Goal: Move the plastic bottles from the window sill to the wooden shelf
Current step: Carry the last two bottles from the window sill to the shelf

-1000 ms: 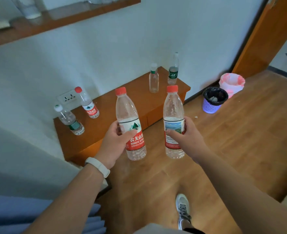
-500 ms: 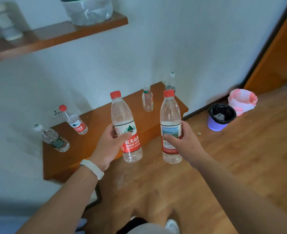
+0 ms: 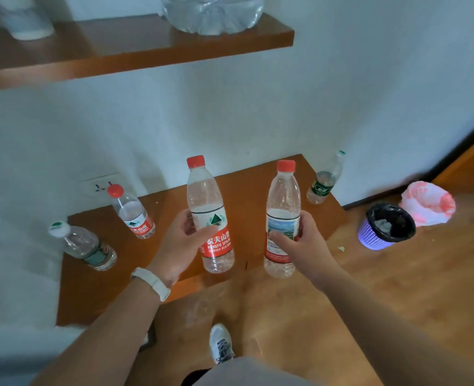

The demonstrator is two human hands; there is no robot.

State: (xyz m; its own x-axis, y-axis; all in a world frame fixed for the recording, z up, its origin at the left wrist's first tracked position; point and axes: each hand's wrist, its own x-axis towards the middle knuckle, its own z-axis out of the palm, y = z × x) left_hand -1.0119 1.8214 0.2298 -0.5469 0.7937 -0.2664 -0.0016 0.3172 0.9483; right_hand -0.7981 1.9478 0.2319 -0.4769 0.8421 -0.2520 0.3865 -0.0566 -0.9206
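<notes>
- While the view has tilted up since a second ago, the high brown wooden wall shelf now fills the top of the frame, with the base of a large clear plastic water jug standing on it, and the white wall takes up more of the scene.
- The low brown wooden shelf against the wall has slid lower in the frame and closer; on it stand a clear bottle with a white cap and green label, a clear bottle with a red cap and red label and, at the far end, a slim clear bottle with a green label; a fourth small bottle seen earlier is now hidden.
- The left hand is still raised over the shelf, fingers clamped around a clear plastic bottle with a red cap and red-and-white label, upright in the air.
- The right hand likewise keeps its fingers clamped on a clear plastic bottle with a red cap and landscape label, upright, just beside the first.
- The purple plastic waste basket and pink bag have shifted right.
</notes>
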